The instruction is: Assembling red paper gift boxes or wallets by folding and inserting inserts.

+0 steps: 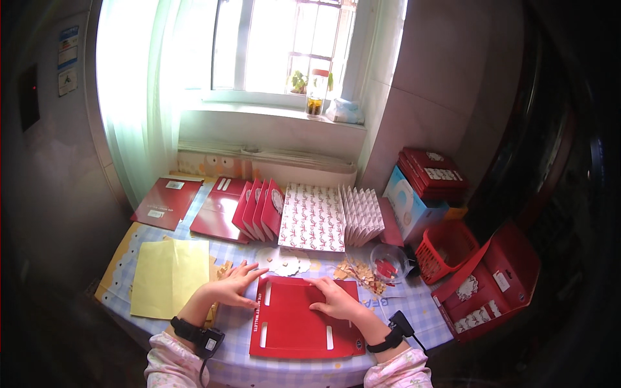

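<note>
A flat red cardboard sheet with slot cut-outs (297, 320) lies at the near edge of the tabletop (414, 304), which is covered in a blue-and-white checked cloth. Both hands rest on it, pressing rather than gripping: the left hand (236, 284) lies flat with fingers spread across the sheet's upper left corner, and the right hand (333, 299) is laid palm-down on its upper middle, fingers extended toward the far edge. Neither hand is closed around anything. Each wrist wears a black strap with a small device.

Just left of the left hand lies a pale yellow paper sheet (169, 277). Beyond the red sheet sit white lacy paper cut-outs (284, 262) and a scatter of small tan and red paper scraps (359, 271), with a clear round plastic bowl (388, 262) beside them — it holds red pieces.

Farther back stands a row of upright red cards (259, 210), a patterned red-and-white sheet (314, 218) and a white folded accordion-like stack (362, 216). Flat red folders (167, 202) lie at the far left. To the right are a red plastic basket (445, 249), a light blue box (407, 207) topped with red boxes (433, 171), and an open red box (495, 281) hanging off the tabletop's right edge.
</note>
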A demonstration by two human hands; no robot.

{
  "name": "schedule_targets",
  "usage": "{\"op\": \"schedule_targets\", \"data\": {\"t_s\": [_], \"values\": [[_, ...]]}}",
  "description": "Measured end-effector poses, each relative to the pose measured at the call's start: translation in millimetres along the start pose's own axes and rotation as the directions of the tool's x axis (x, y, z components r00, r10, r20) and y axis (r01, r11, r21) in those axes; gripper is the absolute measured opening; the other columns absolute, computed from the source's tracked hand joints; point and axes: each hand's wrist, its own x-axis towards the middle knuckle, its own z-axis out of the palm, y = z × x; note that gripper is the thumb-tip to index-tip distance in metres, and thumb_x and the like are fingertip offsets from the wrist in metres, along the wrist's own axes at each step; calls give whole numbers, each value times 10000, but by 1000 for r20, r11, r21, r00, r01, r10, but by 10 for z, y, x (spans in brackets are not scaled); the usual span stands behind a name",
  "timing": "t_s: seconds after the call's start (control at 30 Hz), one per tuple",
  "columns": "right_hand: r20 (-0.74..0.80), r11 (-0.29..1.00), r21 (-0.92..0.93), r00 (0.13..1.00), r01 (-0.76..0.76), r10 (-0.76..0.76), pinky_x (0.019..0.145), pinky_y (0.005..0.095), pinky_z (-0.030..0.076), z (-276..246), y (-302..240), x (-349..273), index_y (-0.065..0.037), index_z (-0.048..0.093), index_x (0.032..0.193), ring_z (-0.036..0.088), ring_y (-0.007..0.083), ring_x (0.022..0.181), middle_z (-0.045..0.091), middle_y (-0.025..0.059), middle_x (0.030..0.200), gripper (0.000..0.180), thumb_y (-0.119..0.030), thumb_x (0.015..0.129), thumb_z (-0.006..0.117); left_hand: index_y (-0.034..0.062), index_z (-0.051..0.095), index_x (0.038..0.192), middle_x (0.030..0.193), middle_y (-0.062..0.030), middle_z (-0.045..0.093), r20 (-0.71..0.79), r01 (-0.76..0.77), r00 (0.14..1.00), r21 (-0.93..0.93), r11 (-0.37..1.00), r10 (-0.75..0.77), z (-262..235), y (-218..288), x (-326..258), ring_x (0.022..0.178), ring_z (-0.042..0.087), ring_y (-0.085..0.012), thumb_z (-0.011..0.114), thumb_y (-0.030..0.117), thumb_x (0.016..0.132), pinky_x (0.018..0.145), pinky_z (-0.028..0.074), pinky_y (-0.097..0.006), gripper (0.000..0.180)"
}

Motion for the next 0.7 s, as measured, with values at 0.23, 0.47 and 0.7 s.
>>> {"op": "schedule_targets", "data": {"t_s": [0.23,0.47,0.7], "values": [[-93,985,-154,991,78,-93,872,375,389,20,-51,-5,-99,374,1282,464,321,998,474,158,1042,689,-101,677,704,115,360,1300,1302,-146,359,-301,-130,942,83,988,149,73,276,46,1257,262,-336,750,439,621,999,245,-458,847],[-153,908,-417,983,27,-99,823,390,366,11,-165,-71,-110,424,1242,464,278,950,486,100,1000,666,-147,647,720,132,394,1273,1157,-107,473,-290,-113,943,184,976,164,220,448,112,1139,373,-314,750,379,623,936,289,-430,782],[-189,748,-657,939,96,-286,719,350,363,63,-324,-70,-116,499,866,511,182,800,494,29,812,232,-144,676,630,132,543,1001,981,-56,533,-365,-157,879,385,909,307,222,573,78,1004,451,-257,760,304,607,852,324,-387,482]]}}
